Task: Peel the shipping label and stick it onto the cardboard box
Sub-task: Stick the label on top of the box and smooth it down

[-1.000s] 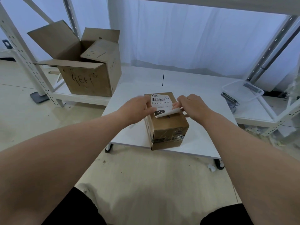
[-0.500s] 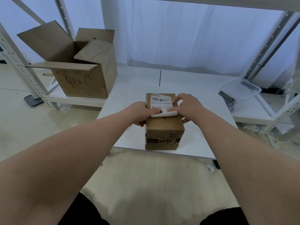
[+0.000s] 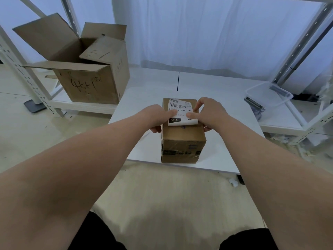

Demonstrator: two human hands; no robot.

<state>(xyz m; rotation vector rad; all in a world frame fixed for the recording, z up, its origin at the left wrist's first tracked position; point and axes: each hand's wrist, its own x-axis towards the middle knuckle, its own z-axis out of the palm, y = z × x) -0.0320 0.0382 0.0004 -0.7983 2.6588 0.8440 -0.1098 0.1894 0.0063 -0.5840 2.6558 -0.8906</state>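
left hand (image 3: 158,116) and right hand (image 3: 210,112) press the shipping label (image 3: 180,107) onto the cardboard box (image 3: 182,138) with flat, unclenched fingers (image 3: 191,115); best to smooth toward its curled near edge, avoiding wrinkles.

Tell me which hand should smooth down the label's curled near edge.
Right, probably: the right hand has a fingertip on the shipping label just above its lifted near-right corner, while the left hand pins the label's left side to the cardboard box.
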